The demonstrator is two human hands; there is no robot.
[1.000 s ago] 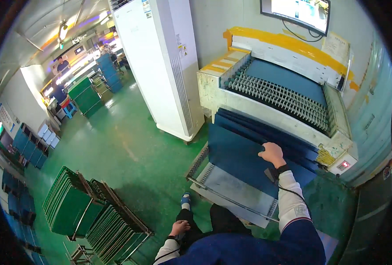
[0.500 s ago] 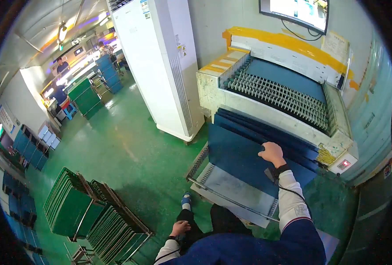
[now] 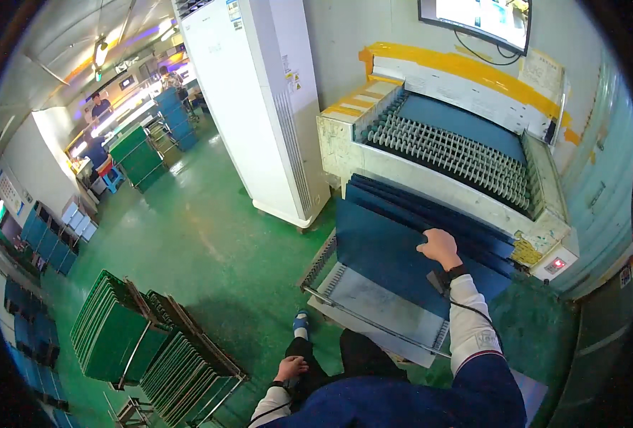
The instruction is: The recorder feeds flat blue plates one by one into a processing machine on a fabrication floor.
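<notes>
My right hand (image 3: 441, 248) grips the top edge of the front dark blue panel (image 3: 388, 250), its fingers bent over the edge. That panel leans in a wire rack (image 3: 381, 322) with a pale base, and several similar panels (image 3: 430, 214) stand behind it. Down by my thigh, my left hand (image 3: 291, 368) is loosely closed with nothing visible in it.
Beyond the rack stands a roller conveyor machine (image 3: 452, 146) carrying a blue panel (image 3: 466, 128). A tall white cabinet unit (image 3: 259, 107) stands left of it. Racks of green panels (image 3: 117, 328) are at the lower left. People sit at lit benches far left.
</notes>
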